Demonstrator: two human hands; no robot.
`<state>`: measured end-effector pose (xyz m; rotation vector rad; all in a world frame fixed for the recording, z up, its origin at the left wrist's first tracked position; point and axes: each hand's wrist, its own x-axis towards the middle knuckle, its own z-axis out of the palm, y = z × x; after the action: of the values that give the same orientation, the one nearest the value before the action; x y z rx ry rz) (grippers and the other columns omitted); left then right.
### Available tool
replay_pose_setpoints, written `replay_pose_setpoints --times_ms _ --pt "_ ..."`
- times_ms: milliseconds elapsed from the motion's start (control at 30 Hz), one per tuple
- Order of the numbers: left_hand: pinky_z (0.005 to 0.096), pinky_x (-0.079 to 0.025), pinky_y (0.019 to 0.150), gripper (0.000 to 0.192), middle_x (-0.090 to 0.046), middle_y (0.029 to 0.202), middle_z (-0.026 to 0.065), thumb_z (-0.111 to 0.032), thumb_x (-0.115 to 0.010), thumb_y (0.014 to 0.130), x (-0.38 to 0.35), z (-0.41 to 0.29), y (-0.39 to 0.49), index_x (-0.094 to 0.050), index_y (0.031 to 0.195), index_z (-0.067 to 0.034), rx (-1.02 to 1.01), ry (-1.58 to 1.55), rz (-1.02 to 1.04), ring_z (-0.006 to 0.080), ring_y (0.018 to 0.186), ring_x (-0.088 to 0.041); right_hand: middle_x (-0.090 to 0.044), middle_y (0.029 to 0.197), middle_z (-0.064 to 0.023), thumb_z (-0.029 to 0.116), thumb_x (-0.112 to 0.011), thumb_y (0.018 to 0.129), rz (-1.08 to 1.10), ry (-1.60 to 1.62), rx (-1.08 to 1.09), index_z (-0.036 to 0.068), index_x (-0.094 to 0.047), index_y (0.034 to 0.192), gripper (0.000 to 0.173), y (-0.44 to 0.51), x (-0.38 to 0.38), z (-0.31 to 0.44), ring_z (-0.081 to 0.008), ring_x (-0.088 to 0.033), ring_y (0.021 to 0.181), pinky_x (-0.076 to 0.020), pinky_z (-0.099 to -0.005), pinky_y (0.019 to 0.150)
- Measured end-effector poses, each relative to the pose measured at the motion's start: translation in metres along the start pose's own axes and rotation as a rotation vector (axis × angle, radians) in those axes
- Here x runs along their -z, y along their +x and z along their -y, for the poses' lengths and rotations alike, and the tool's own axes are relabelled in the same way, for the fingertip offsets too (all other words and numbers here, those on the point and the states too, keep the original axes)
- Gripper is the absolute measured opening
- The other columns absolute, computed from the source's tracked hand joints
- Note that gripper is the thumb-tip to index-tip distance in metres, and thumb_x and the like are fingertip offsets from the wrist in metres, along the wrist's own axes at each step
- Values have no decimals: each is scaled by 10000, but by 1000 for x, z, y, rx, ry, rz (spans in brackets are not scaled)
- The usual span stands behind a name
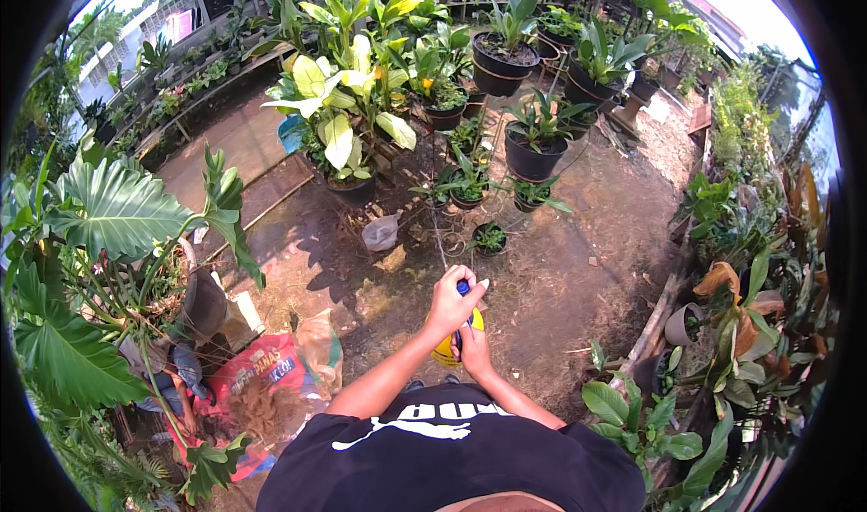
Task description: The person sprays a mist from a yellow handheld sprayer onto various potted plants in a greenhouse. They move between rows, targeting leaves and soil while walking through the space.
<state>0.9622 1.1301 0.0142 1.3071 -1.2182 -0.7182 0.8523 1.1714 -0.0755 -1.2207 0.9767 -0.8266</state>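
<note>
In front of my black shirt I hold a yellow pump sprayer (444, 353) with blue parts on top. My left hand (455, 303) is closed around its blue top part (463, 286). Lower down, my right hand (475, 351) grips the dark blue handle; my fingers hide much of it. From my left hand a thin pale streak (439, 236) runs forward towards the pots; whether it is a water jet or a wire I cannot tell. Just ahead stands a small black pot with a green plant (488, 238). A crumpled clear plastic bag (381, 233) lies on the soil to its left.
Black pots (536, 152) hang or stand on racks ahead, beside a pale-leaved dieffenbachia (352, 85). A large-leaved plant (118, 207) rises at left. Below it, another person's hand (189, 418) is at a red printed sheet (274, 353) bearing brown fibre. Plants and a log (653, 329) line the right.
</note>
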Motion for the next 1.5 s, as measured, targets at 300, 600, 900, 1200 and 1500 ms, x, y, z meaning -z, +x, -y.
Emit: replay_pose_setpoints --times_ms 300,600,900,1200,1500 --pt "289 -378 538 232 -464 728 58 -87 -694 745 16 19 -67 -480 694 -11 -54 -30 13 136 594 -455 -523 632 8 365 -391 1001 361 -114 -172 46 -520 716 446 -30 38 -33 -89 -490 595 -402 -263 578" --pt "305 -410 615 215 -493 725 78 -97 -684 759 33 -1 -84 -496 691 -16 -170 -4 73 189 665 -510 -543 761 -17 301 -371 1017 391 -174 -59 10 -537 851 373 -43 22 -17 -116 -502 705 -420 -286 664" --pt "279 -397 644 228 -488 749 56 -103 -665 765 34 29 -93 -466 712 -4 110 -13 80 144 697 -477 -535 768 -8 319 -356 1024 393 -104 -215 38 -536 857 374 -55 6 -47 -104 -496 718 -418 -279 689" --pt "293 -386 617 249 -465 741 54 -98 -708 745 37 7 -117 -473 701 -28 -149 22 106 167 672 -470 -572 812 -30 262 -375 1012 315 -173 51 4 -547 937 318 -75 1 -35 -117 -534 773 -438 -287 716" --pt "311 -395 624 310 -448 739 62 -180 -722 760 34 31 -130 -462 704 -22 113 67 202 167 692 -473 -580 815 -27 291 -408 1003 367 -178 -265 2 -559 935 333 -78 13 -72 -117 -528 765 -426 -274 704"
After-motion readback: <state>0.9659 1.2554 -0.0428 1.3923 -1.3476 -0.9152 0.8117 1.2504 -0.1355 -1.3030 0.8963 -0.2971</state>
